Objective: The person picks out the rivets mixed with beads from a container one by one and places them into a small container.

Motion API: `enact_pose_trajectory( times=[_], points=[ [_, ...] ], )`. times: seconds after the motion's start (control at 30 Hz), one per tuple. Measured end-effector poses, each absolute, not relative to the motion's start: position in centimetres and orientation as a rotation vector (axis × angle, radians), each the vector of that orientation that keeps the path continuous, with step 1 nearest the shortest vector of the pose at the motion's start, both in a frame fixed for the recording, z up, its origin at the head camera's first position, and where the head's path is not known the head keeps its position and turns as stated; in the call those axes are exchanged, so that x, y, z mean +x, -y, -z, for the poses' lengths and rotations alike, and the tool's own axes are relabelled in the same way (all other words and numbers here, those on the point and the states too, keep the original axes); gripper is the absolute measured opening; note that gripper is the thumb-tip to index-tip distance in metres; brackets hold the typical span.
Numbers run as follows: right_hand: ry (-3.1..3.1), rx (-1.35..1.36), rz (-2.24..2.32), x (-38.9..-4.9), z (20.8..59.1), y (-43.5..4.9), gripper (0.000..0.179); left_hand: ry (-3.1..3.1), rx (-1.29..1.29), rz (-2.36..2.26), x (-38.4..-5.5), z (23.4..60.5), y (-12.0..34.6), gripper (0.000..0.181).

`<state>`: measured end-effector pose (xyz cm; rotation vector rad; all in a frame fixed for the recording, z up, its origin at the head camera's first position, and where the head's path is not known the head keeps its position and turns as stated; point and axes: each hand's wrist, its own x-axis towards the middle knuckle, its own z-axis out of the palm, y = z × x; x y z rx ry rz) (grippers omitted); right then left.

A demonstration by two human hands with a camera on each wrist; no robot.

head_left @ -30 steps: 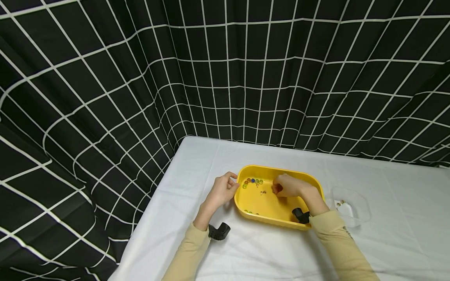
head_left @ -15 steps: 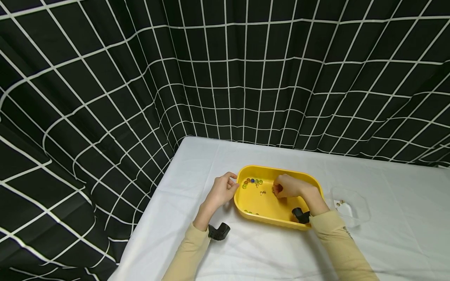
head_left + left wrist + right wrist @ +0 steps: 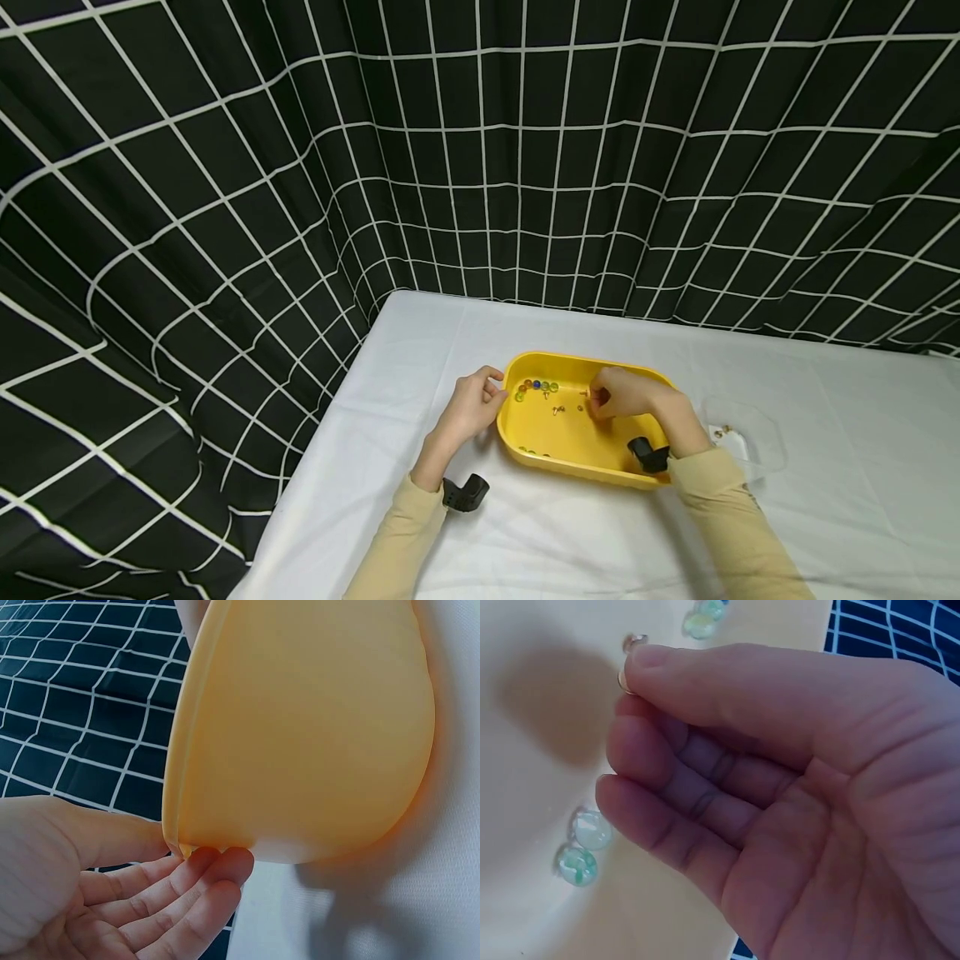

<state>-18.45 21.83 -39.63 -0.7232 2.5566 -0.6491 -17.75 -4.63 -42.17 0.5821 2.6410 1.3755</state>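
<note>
A yellow plastic tub (image 3: 573,437) stands on the white cloth. My left hand (image 3: 468,406) holds its left end, the thumb (image 3: 124,838) at the rim and the other fingers just under it. My right hand (image 3: 621,393) is down inside the tub, fingers curled. Between its thumb and index finger it pinches a small gold-coloured stud (image 3: 625,681), mostly hidden by the fingertips. Another gold-coloured stud (image 3: 636,640) lies just beyond the thumb. Several more gold-coloured studs (image 3: 558,410) lie on the tub floor to the left of this hand.
Coloured glass marbles (image 3: 536,385) line the tub's far left corner, and more green marbles (image 3: 577,866) lie along the near wall. Right of the tub stands a clear plastic container (image 3: 761,454) with a few gold-coloured pieces (image 3: 722,431) in it. A black gridded curtain (image 3: 525,167) hangs behind.
My right hand has shifted slightly to the right inside the tub, and a gold-coloured stud beside its fingers now shows. The left hand stays at the rim.
</note>
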Motion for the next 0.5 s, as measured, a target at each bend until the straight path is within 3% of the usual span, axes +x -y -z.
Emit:
enact_pose_trajectory(
  times=[0.5],
  points=[
    [-2.526,-0.697,0.727,-17.9,38.5,-23.0,0.014,-2.644,0.579,-1.371,-17.7,42.2,4.7,0.026]
  ],
)
